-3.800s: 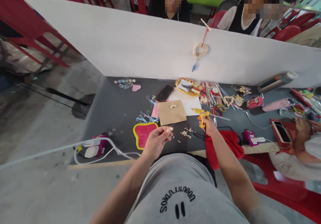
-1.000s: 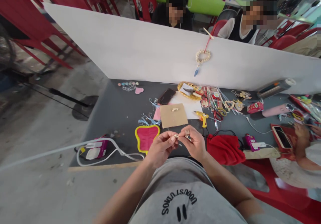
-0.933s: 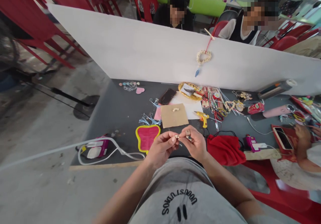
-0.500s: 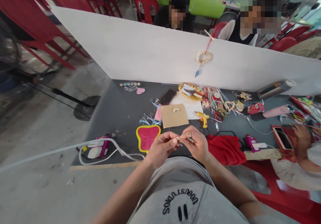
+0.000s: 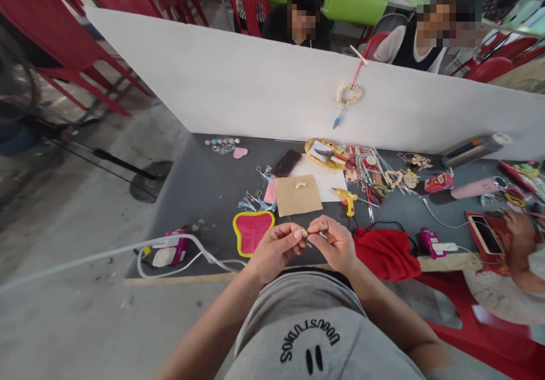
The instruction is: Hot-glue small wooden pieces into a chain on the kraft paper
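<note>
My left hand (image 5: 279, 249) pinches a small cream-coloured beaded piece (image 5: 304, 233) between thumb and fingertips. Close against it, the fingers of my right hand (image 5: 334, 245) are pressed together; something small and pale shows among them, too small to name. Beyond both hands lies a brown cardboard sheet (image 5: 298, 201), with a short curved strip of cream beads (image 5: 300, 185) on it. A yellow glue gun (image 5: 347, 198) rests right of the cardboard. To the left is a pink pad with a yellow border (image 5: 254, 232). Blue tassels (image 5: 254, 201) lie behind that pad.
A white upright board (image 5: 255, 84) closes off the table's far side; a heart-shaped bead ornament (image 5: 349, 94) hangs on it. Scissors, a phone (image 5: 286, 163), a gold basket (image 5: 326, 155) and straws crowd the table. A white cable (image 5: 179, 241) loops at left, a red cloth (image 5: 385, 252) at right.
The fingers of my right hand have shifted slightly at the beaded piece, which stays in my left hand. The whole view has moved a little; the things on the table lie as before.
</note>
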Demonstrator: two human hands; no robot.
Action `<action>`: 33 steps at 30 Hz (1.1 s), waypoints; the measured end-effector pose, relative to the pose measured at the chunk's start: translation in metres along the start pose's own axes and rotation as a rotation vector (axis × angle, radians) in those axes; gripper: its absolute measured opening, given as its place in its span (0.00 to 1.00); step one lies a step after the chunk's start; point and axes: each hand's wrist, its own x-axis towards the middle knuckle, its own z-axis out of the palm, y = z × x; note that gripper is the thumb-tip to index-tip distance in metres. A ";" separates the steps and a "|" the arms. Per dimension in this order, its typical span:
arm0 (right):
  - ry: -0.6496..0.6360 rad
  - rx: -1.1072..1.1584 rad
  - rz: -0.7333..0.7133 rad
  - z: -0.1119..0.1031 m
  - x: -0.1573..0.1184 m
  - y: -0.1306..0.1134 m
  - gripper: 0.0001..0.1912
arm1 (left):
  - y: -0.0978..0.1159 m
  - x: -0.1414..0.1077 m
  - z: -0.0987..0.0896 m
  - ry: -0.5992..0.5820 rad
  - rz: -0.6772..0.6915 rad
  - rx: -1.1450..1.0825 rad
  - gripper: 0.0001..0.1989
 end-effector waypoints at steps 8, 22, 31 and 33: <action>-0.015 -0.066 -0.051 0.003 0.003 -0.008 0.04 | -0.001 -0.002 0.001 0.005 0.015 -0.021 0.14; -0.076 0.414 0.170 0.002 0.000 -0.003 0.15 | 0.000 0.003 -0.004 -0.035 -0.003 0.025 0.16; -0.159 0.321 0.133 0.001 0.001 -0.001 0.10 | -0.001 0.004 -0.004 -0.037 -0.027 0.035 0.16; -0.139 0.274 0.091 0.001 0.001 -0.003 0.08 | -0.001 0.004 -0.004 -0.037 -0.023 0.034 0.16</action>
